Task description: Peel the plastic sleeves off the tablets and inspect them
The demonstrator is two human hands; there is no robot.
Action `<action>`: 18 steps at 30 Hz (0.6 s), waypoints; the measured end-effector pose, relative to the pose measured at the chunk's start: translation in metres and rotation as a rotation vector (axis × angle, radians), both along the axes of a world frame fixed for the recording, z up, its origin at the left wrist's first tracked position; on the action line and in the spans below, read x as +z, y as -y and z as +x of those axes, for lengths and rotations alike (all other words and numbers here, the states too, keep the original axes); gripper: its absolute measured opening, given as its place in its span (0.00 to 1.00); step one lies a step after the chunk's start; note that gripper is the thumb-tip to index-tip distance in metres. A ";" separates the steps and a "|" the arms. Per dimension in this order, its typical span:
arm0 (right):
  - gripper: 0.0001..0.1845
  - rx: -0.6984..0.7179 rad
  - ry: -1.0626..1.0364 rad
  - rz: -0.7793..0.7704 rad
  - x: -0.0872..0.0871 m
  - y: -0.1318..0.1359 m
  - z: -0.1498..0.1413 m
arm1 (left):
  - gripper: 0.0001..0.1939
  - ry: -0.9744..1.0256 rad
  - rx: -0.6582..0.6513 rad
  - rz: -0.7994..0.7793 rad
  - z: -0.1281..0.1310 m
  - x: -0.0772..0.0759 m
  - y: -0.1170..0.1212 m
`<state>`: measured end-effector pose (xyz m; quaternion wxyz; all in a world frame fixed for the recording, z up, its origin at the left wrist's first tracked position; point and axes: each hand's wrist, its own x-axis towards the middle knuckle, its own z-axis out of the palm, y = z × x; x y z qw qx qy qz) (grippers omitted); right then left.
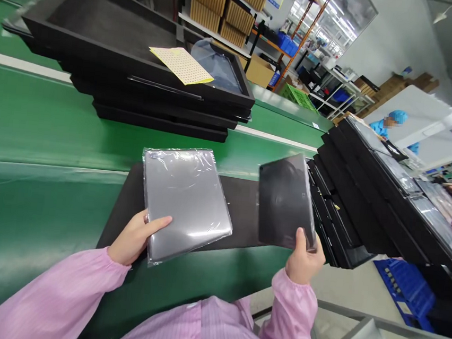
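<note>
Left hand (132, 235) grips wrapped silver panel (185, 197) at its near-left edge, over black mat (240, 205); panel extends far-right of hand, long axis near-far, slightly slanted. Right hand (305, 257) pinches dark panel (284, 202) by near end, tilted up, far end leaning slightly left. Fingers beneath both panels hidden.

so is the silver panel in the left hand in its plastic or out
In: shiny clear plastic covers the silver panel in the left hand, its edges extending beyond it.
</note>
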<state>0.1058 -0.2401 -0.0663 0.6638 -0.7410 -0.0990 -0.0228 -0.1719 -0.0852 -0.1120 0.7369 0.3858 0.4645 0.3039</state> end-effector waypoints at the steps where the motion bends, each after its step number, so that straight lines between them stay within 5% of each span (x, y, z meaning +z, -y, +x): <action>1: 0.26 -0.031 0.056 -0.034 -0.002 0.004 0.000 | 0.37 0.011 0.018 -0.009 0.001 -0.001 0.001; 6: 0.18 0.177 0.685 -0.459 -0.053 0.008 -0.021 | 0.32 0.046 0.009 -0.115 0.001 -0.002 0.001; 10: 0.32 0.385 0.973 -0.697 -0.097 0.006 -0.035 | 0.26 0.054 0.040 -0.146 -0.002 0.002 -0.002; 15: 0.22 0.482 1.050 -0.787 -0.094 0.014 -0.022 | 0.24 0.140 0.063 -0.224 0.000 0.011 -0.006; 18: 0.28 0.572 0.968 -0.846 -0.082 0.023 -0.008 | 0.20 0.176 0.085 -0.256 0.000 0.015 -0.005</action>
